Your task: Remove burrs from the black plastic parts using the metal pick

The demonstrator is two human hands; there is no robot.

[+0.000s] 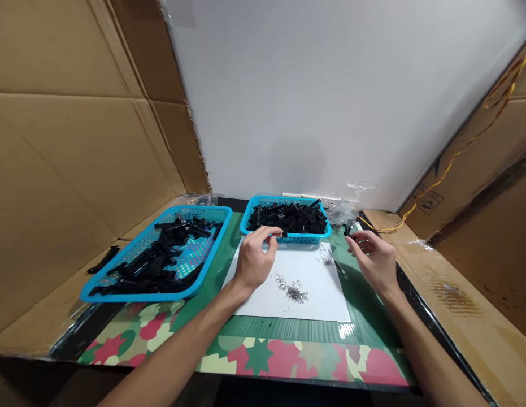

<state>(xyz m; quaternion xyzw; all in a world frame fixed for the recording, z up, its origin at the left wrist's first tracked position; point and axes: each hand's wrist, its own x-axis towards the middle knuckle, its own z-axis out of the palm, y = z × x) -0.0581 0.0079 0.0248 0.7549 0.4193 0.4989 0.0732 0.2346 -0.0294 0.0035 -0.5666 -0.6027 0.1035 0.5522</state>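
My left hand (255,260) is at the near rim of the far blue basket (305,239), its fingers curled in a pinch. A small black plastic part (284,233) shows at its fingertips, in front of the rim. To the right, my right hand (373,259) pinches another black plastic part (348,230) between thumb and fingers, raised above the green mat. Between and below the hands lies a white sheet (258,299) bearing a pile of tiny metal pieces (295,291) that look like springs or pins. A smaller cluster (326,260) lies near its upper right corner.
A larger blue basket (222,217) with long black plastic parts stands at the left. One black part (104,260) lies outside it. A thin tweezer-like tool (337,263) rests by the sheet's right edge. Cardboard walls (76,135) flank the table; yellow wires (451,161) hang at right.
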